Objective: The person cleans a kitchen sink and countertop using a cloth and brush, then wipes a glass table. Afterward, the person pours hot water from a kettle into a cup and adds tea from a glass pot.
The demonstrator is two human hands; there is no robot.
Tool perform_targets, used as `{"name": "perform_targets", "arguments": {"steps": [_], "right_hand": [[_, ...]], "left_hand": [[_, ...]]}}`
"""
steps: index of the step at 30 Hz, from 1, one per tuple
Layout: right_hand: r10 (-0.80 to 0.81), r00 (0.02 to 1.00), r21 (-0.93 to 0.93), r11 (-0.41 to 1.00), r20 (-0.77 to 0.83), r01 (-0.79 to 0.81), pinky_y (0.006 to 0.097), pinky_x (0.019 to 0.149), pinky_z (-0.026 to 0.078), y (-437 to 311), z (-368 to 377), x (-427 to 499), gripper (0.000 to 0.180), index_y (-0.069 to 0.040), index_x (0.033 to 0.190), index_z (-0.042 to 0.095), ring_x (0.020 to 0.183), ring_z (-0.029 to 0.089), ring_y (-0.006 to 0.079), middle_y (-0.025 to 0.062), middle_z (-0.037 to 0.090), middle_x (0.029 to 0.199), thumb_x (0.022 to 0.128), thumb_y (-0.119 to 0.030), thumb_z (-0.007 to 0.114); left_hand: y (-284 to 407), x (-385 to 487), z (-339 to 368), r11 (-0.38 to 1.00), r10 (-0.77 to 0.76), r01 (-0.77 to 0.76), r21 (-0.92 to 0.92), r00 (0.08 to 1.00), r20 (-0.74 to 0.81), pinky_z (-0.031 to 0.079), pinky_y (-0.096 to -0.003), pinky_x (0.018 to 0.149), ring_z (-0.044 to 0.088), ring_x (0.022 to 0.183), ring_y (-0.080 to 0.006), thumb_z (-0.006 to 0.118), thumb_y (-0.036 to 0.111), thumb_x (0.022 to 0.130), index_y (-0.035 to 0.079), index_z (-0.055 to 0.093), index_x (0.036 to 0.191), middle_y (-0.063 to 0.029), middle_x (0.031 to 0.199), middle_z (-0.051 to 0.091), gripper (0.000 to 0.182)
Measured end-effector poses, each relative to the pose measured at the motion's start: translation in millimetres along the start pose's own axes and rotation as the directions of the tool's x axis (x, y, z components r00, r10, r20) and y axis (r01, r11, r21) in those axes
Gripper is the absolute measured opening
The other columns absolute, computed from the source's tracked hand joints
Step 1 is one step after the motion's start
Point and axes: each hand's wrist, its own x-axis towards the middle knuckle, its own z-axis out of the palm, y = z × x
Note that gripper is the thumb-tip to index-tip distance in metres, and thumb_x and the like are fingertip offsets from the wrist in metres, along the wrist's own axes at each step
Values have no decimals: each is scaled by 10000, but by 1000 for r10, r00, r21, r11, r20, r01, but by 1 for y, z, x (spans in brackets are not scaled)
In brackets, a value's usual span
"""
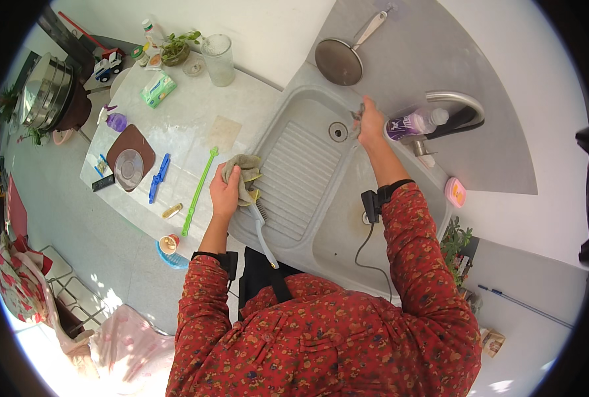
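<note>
My left hand [226, 187] grips a grey-green cloth [244, 173] with yellow edging, over the left rim of the sink [269, 126]. Just below the cloth, a scrub brush [260, 235] with a light grey handle lies across the sink's front-left edge, its head partly covered. At the back right of the ribbed drainboard side, my right hand [371, 123] holds a small grey scrubbing pad or rag [358, 121], too blurred to name surely. The drain [338, 132] is left of that hand. A purple-labelled plastic bottle [407, 126] stands right beside it, before the curved faucet [465, 99].
A frying pan [339, 62] leans behind the sink. On the table at left are a green back-scratcher-like stick [200, 191], a blue plastic tool [159, 178], a tissue pack [158, 90], a glass vase [218, 62] and a paper cup [169, 243]. A pink soap box [455, 192] sits at right.
</note>
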Motion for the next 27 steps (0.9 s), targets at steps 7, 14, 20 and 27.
{"name": "perform_targets", "arguments": {"steps": [7,14,20,27], "right_hand": [[337,938,231,909,79,-346,376,647,491,5,-10,4,369,-97,1019,547,855,547,209,84,541,969,880,-417,663],[286,871,234,887,400,-399,442,770,533,17,-30,-25,457,-105,1276,446,1021,561,286,114,496,1175,870,-36,643],[103,926,173,969,364,-175,290,508,432,21,-40,-27,464,-140,1326,471,779,562,188,81,548,1017,893,19,521],[223,916,290,900,335,-325,268,406,344,9,-38,-15,229,-67,1104,553,585,512,160,66,563,838,876,-74,571]], "left_hand": [[0,1,1,1000,4,-4,-27,1000,-7,483,-291,799,605,866,-146,625,261,939,-8,615,1103,-96,948,676,315],[-1,1,0,1000,-1,0,-15,1000,-5,480,-291,803,604,867,-150,623,256,940,-9,615,1101,-98,950,675,310],[3,1,0,1000,-22,22,20,1000,3,479,-289,797,600,865,-145,618,255,942,-9,617,1094,-93,952,675,305],[6,-1,1,1000,7,-7,-20,1000,3,475,-282,780,586,847,-132,613,256,948,-9,617,1080,-75,929,664,296]]}}
